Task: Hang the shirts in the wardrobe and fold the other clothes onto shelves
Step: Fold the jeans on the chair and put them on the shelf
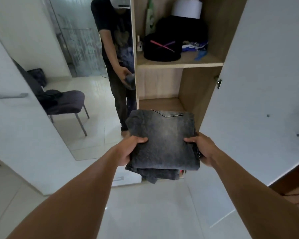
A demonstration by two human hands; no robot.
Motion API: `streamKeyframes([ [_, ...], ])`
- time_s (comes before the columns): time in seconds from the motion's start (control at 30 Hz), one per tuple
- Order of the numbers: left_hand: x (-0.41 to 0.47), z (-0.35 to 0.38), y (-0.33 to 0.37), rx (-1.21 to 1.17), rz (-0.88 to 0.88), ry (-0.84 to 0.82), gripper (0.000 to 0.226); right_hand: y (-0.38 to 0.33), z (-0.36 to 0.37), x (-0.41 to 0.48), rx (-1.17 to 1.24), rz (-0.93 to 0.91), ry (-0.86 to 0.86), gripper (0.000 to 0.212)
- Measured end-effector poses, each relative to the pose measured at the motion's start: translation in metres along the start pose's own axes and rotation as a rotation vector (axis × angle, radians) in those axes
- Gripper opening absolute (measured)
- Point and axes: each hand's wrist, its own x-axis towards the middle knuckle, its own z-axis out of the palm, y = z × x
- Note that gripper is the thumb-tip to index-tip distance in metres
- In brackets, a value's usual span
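Folded jeans (162,140) are gripped flat at both side edges by left hand (128,150) and right hand (202,147), with the bare lower shelf (160,103) directly ahead and beyond.

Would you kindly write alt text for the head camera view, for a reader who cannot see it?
A left hand and a right hand grip a folded pair of faded dark-grey jeans in front of an open light-wood wardrobe beside a mirror.
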Motion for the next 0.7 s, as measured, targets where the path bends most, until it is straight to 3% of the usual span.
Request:
streamKeyframes([
  [0.07,0.046,0.008,0.005,0.039,-0.004,-0.027,0.071,0.001,-0.009,0.043,-0.024,0.014,0.05,0.039],
  [0.17,0.114,0.02,0.007,0.048,-0.001,-0.002,0.073,0.002,-0.017,0.1,-0.041,0.027,0.095,0.032],
  [0.3,0.207,0.031,0.005,0.012,0.046,0.152,0.085,0.005,-0.024,0.188,-0.082,0.016,0.147,0.03],
  [0.4,0.274,0.042,0.002,0.02,0.155,0.237,0.066,0.004,-0.026,0.25,-0.117,-0.005,0.151,0.016],
  [0.57,0.365,0.054,0.002,0.096,0.223,0.378,0.036,0.017,-0.032,0.355,-0.108,-0.012,0.129,0.017],
  [0.7,0.429,0.047,0.004,0.172,0.13,0.429,0.042,0.03,-0.028,0.431,-0.087,-0.046,0.058,0.034],
])
